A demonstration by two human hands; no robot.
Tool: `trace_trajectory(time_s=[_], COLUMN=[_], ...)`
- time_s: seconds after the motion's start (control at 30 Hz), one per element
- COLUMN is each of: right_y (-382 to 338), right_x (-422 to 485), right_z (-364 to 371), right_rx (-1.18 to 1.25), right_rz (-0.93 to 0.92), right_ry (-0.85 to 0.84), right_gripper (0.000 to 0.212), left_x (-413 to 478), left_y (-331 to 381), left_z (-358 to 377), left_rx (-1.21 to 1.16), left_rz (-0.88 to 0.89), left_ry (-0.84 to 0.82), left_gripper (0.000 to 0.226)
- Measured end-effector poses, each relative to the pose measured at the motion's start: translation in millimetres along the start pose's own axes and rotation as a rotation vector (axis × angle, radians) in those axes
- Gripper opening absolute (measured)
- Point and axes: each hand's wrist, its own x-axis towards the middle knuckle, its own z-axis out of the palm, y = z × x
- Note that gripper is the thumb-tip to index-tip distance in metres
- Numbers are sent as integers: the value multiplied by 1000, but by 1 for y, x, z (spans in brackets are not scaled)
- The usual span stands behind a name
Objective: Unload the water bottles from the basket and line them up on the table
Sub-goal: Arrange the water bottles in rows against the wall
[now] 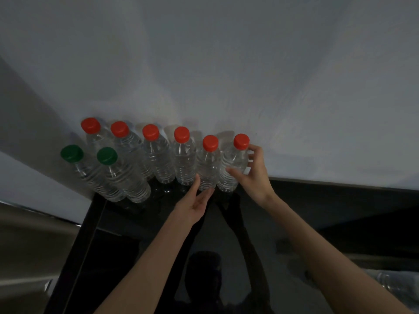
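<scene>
Our right hand (258,177) wraps fingers round the rightmost red-capped clear plastic bottle (235,157), left hand (195,204) braces its neighbour (208,165) with straight fingers, probably squaring the row.

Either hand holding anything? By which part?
Right hand grips the rightmost red-capped bottle round the middle of its body, thumb in front, fingers behind. Left hand holds nothing: open, fingers touching the lower body of the neighbouring bottle.
</scene>
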Motion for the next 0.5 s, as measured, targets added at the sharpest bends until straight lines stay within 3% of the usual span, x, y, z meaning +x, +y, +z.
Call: trace_trajectory(time_s=[0.23,0.5], right_y=[1,-14], right_x=[2,-2], right_z=[8,7], right_rx=[-39,-138], right_rz=[-20,45], right_ry=[102,94], right_gripper=[73,72], left_x=[9,7], left_y=[8,5], left_z=[12,14], left_rx=[-6,102], left_rz=[6,48], left_ry=[-14,40], left_gripper=[69,70])
